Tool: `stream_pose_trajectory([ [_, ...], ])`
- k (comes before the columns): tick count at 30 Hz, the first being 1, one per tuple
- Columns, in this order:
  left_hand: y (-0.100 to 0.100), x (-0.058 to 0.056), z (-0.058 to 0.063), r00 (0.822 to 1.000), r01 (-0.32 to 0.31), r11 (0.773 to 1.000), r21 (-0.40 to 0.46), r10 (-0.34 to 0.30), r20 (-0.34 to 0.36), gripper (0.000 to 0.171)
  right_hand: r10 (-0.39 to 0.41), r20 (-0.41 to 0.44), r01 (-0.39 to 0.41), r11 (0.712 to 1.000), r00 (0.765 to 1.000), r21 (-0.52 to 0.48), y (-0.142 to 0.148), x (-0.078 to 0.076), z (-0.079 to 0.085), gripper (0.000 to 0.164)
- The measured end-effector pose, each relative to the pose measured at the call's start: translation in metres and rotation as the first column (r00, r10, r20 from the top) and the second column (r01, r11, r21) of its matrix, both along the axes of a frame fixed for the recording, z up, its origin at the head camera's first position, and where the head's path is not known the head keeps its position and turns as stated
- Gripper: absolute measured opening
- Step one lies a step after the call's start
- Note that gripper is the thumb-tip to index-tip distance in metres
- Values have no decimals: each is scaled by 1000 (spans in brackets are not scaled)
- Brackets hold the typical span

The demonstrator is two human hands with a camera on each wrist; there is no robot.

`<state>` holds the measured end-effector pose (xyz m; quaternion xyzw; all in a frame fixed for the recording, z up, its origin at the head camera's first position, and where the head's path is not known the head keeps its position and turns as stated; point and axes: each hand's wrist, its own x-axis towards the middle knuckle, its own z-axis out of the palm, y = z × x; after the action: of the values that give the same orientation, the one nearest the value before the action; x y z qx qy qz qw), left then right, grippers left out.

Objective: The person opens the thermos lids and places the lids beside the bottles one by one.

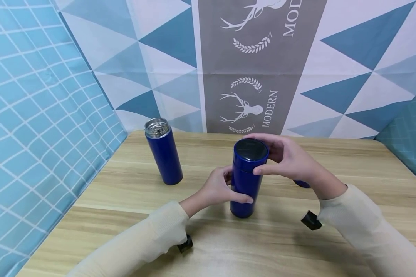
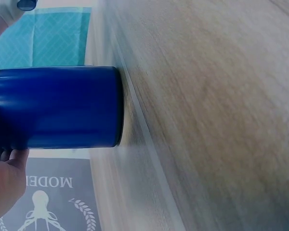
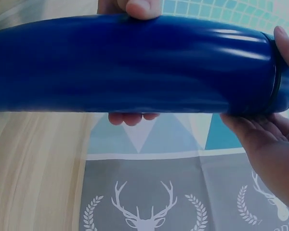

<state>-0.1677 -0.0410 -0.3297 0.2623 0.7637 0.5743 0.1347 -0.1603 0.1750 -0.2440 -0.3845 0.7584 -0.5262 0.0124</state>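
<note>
A dark blue thermos flask with a glossy black-topped lid stands nearly upright between both hands. My left hand grips its body around the middle, thumb across the front. Up at the lid, my right hand holds the rim between thumb and fingers. In the right wrist view a dark seam runs between lid and body, with the right fingers at it. The flask's base is right at the tabletop in the left wrist view.
A second blue flask stands lidless at the left, its steel mouth showing. Behind my right wrist, part of a small blue object shows on the wooden table. Patterned cloth hangs behind, tiled cloth at left.
</note>
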Motion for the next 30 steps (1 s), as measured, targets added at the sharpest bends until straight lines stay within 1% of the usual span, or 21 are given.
stream_pose_trajectory([
  [5,-1,0,0,1000,4,1000,2,-4,-2,64,64,30,-64,998,998,16,2,-6,1,68],
  [12,-1,0,1,1000,15,1000,11,-15,-14,64,150,54,-151,988,987,27,6,-16,2,68],
  [18,-1,0,2,1000,17,1000,6,-17,-23,64,213,75,-213,977,974,-9,8,-22,-1,66],
  [24,-2,2,0,1000,-7,1000,-3,7,-11,62,257,116,-254,966,959,-36,6,-20,-3,72],
  [26,-2,2,0,1000,-9,1000,-5,9,-15,62,254,127,-248,967,959,-60,5,-17,-5,76],
  [27,-2,3,0,1000,-10,1000,-3,9,-19,62,238,126,-230,970,963,-73,4,-14,-6,77],
  [28,-2,3,0,1000,-7,1000,0,7,-22,62,213,122,-203,975,969,-85,2,-11,-6,79],
  [30,-1,3,0,1000,-1,1000,3,1,-28,62,124,99,-114,989,987,-99,-2,-2,-7,80],
])
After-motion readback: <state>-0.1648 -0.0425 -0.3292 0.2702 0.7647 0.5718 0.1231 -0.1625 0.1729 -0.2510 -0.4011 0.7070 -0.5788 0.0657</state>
